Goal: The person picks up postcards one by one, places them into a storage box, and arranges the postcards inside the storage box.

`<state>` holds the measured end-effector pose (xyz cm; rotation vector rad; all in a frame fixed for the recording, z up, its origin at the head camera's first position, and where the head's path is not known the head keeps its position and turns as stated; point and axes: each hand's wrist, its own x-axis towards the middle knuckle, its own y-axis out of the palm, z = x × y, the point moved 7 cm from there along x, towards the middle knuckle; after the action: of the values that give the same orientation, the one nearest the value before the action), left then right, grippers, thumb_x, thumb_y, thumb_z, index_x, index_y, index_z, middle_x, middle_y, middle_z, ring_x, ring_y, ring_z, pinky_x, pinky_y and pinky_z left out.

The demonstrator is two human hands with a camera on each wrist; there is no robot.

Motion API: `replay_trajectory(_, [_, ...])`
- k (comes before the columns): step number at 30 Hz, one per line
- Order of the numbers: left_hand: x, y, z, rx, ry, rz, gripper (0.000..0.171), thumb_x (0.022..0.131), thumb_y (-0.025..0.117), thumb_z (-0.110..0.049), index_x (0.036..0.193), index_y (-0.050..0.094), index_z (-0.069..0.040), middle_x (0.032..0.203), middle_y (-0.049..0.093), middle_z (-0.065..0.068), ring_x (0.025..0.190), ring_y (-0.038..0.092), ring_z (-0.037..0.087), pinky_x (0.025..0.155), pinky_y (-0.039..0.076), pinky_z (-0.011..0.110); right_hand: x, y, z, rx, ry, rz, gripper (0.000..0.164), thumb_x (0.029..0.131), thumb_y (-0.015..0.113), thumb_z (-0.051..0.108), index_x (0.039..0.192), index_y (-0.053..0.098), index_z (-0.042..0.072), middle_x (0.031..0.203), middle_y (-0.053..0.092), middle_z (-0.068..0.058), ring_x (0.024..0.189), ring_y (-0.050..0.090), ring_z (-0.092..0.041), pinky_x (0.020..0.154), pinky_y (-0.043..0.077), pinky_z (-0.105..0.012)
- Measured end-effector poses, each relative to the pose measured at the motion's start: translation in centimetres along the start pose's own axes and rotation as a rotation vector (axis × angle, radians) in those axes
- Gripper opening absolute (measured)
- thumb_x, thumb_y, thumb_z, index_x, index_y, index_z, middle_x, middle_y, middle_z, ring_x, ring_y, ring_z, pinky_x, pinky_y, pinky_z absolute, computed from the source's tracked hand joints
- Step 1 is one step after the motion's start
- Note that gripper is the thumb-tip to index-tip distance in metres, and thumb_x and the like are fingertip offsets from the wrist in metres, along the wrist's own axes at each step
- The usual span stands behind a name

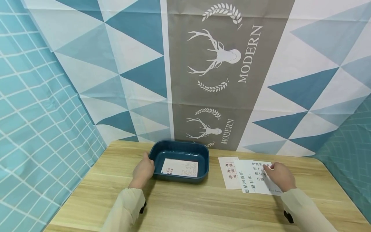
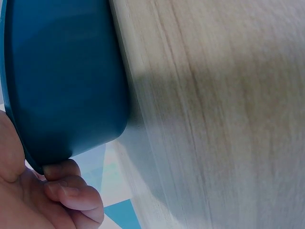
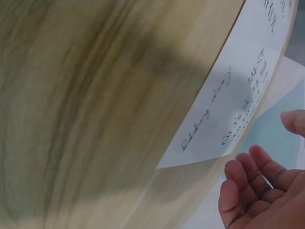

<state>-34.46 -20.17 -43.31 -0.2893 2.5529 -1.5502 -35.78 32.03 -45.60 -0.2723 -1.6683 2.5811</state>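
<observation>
A dark blue rectangular dish (image 1: 179,179) with rounded corners stands at the back of the table. My left hand (image 1: 144,170) grips its left rim; in the left wrist view its fingers (image 2: 71,191) curl at the corner of the rim. Inside the dish lies a card (image 1: 180,167) with red and pale grey print. On the right, a pinkish card with red characters (image 1: 230,181) and white cards with black characters (image 1: 258,185) overlap in a row. My right hand (image 1: 279,175) is over the rightmost white card, thumb and fingers (image 3: 231,195) apart with nothing between them.
The wooden table (image 1: 191,206) ends at the back against a patterned wall covering (image 1: 203,96) with triangles and deer heads. Blue tiled sheeting (image 1: 37,129) hangs on the left, and teal sheeting (image 1: 347,161) borders the right side.
</observation>
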Motion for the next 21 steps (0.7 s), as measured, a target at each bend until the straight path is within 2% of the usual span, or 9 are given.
replay_trajectory(3, [0.0,0.0,-0.1,0.000,0.010,-0.008,0.033,0.096,0.031,-0.017,0.122,0.033,0.003,0.077,0.066,0.022,0.061,0.059,0.027,0.056,0.045,0.043,-0.3,0.2,-0.6,0.008,0.008,0.001,0.046,0.090,0.051,0.042,0.080,0.060,-0.003,0.067,0.056,-0.010,0.059,0.049,-0.019,0.049,0.033,-0.029])
replay_trajectory(5, [-0.1,-0.1,-0.2,0.001,0.016,-0.013,0.032,0.096,0.031,-0.017,0.122,0.033,0.003,0.076,0.065,0.021,0.061,0.059,0.027,0.056,0.045,0.043,-0.4,0.4,-0.9,0.022,0.006,0.003,0.046,0.090,0.052,0.043,0.067,0.057,0.004,0.058,0.051,-0.004,0.053,0.045,-0.016,0.046,0.029,-0.026])
replay_trajectory(8, [-0.2,-0.1,-0.4,-0.011,0.023,-0.019,0.033,0.096,0.030,-0.016,0.123,0.033,0.004,0.070,0.064,0.019,0.057,0.057,0.027,0.053,0.044,0.041,-0.5,0.6,-1.4,0.046,0.007,0.005,0.048,0.089,0.053,0.046,0.057,0.050,0.010,0.052,0.049,0.000,0.048,0.043,-0.014,0.045,0.027,-0.024])
replay_trajectory(13, [-0.3,0.0,-0.4,-0.019,0.017,-0.010,0.035,0.096,0.030,-0.015,0.125,0.031,0.004,0.062,0.059,0.014,0.051,0.052,0.023,0.047,0.040,0.036,-0.6,1.0,-1.8,0.073,0.004,0.021,0.049,0.086,0.057,0.049,0.056,0.048,0.011,0.052,0.052,0.000,0.048,0.045,-0.015,0.045,0.027,-0.025])
replay_trajectory(21, [-0.1,0.0,-0.4,-0.009,0.010,-0.002,0.035,0.097,0.029,-0.016,0.125,0.031,0.003,0.068,0.062,0.017,0.054,0.054,0.024,0.051,0.042,0.039,-0.4,1.1,-1.8,0.084,-0.004,0.014,0.041,0.083,0.063,0.041,0.060,0.052,0.009,0.054,0.054,-0.001,0.049,0.046,-0.015,0.046,0.029,-0.026])
